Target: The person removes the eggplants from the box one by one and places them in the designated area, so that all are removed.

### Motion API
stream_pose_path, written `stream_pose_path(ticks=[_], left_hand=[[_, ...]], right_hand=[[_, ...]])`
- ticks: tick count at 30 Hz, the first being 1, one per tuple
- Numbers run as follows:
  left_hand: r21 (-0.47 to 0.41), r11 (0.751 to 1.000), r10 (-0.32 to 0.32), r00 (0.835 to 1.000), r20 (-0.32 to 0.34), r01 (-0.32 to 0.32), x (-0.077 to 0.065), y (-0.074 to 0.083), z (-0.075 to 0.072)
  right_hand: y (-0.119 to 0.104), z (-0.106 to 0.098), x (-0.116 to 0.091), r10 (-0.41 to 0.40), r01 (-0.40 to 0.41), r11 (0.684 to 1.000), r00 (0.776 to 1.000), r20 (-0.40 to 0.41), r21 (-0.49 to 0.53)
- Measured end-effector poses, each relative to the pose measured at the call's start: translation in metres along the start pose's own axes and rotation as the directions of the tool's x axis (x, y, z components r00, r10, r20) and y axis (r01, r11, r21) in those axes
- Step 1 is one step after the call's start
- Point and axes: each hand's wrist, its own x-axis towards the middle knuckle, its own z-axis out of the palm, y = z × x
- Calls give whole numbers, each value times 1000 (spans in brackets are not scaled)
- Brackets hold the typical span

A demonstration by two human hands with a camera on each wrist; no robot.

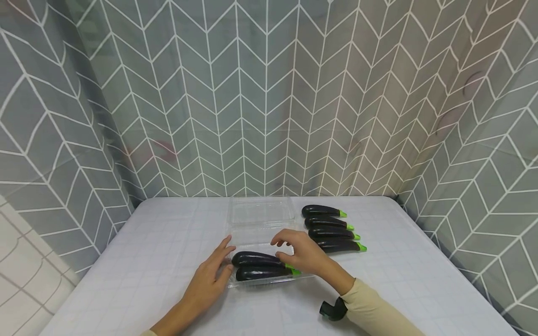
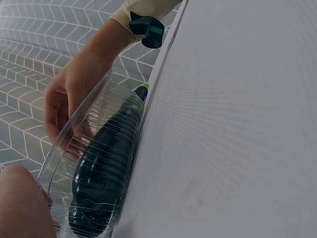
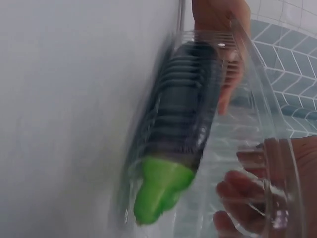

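Note:
Two dark eggplants, a rear one (image 1: 256,258) and a front one (image 1: 261,273), lie side by side in the clear plastic clamshell box (image 1: 269,281), green stems to the right. My left hand (image 1: 210,277) rests at the box's left end, fingers fairly straight along its wall. Over the right end is my right hand (image 1: 303,252), its fingers loosely bent and thumb close to the rear eggplant's stem. In the right wrist view these right-hand fingers (image 3: 242,196) show through the clear wall, with no eggplant visible between them.
Several more eggplants (image 1: 332,233) lie in a column right of the box, stems rightward. The box's clear lid (image 1: 261,212) lies folded back behind it. A dark device (image 1: 334,309) sits at the right wrist. Patterned curtains (image 1: 265,102) surround the white table (image 1: 168,242).

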Motion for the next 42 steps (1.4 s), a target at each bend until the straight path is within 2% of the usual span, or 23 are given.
stream_pose_path(ticks=[9, 12, 17, 21, 25, 33, 42], left_hand=[[3, 1000, -9, 1000, 7, 8, 1, -1, -1], [7, 1000, -7, 1000, 6, 7, 1, 0, -1], [10, 1000, 4, 1000, 3, -4, 2, 0, -1], [14, 1000, 3, 1000, 2, -3, 3, 0, -1], [15, 1000, 6, 1000, 3, -7, 3, 0, -1], [12, 1000, 12, 1000, 2, -12, 2, 0, 0], [0, 999, -34, 999, 31, 34, 1, 0, 0]], right_hand=[[-6, 11, 8, 9, -11, 999, 999, 52, 44], [-6, 14, 9, 59, -60, 998, 992, 108, 12], [-8, 14, 9, 159, -157, 987, 966, 205, -25], [-9, 14, 10, 202, -200, 979, 950, 238, -33], [-9, 14, 9, 220, -216, 975, 948, 230, -42], [-8, 15, 5, 191, -188, 982, 967, 172, -34], [-5, 18, 4, 157, -156, 988, 981, 112, -14]])
